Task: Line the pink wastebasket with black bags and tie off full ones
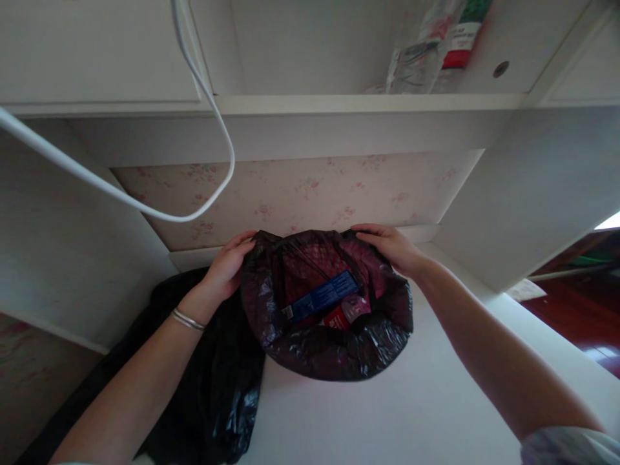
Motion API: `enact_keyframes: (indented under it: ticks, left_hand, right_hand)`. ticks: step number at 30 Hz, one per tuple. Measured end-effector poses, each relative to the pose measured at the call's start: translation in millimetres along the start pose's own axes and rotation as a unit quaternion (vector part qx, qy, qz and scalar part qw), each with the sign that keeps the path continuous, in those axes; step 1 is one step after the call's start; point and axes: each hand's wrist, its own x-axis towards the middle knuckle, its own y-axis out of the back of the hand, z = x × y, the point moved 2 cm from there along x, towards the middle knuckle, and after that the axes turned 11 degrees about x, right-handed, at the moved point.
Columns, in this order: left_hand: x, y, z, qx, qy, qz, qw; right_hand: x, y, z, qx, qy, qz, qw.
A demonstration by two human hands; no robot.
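While gripping the far rim of a dark bag [334, 352] from both sides, two hands in view. Left hand [227, 268] at rim's far-left edge, fingers curled over & pinching the plastic, thumb side hidden behind the fold. Right hand [393, 248] at rim's far-right edge, fingers together, bent down onto the plastic, pinching it too. One thin bracelet [188, 320] on left wrist.

Bag count: 2. Held one sits mid-scene on a white surface [387, 420], mouth pulled open, lining looks reddish-purple inside. Second black bag [217, 394] lies just left of it, touching, partly under left forearm, near end cut off by frame bottom.

Inside open bag: 1 blue box [322, 297] lying slanted, white print on it too small/blurred to read; 1 red-labelled bottle [346, 314] just near-right of box, label text unreadable, lower part buried. Anything deeper: can't tell.

Far side: floral wallpaper [300, 194] behind bag. One white cable [213, 123] looping down from top left, both ends out of frame. On shelf [368, 103] above, far right: clear plastic packs [426, 51], count unclear, maybe 2–3, red/green labelling, writing illegible, tops cut off. One round hole [500, 68] in cabinet panel beside them. Dark wood floor [576, 316] at right edge, partly cut off.
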Motion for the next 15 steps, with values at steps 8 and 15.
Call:
enact_keyframes:
  ticks: [8,15]
  left_hand:
    - [0.9,-6.4,15.9,-0.062,-0.056,-0.003,0.996]
    - [-38.0,30.2,7.9,-0.150,-0.141,0.016,0.978]
  right_hand:
    - [9.7,-7.6,-3.6,-0.001,0.071,-0.014,0.997]
    - [-40.4,20.9,2.6,0.067,0.130,0.019,0.989]
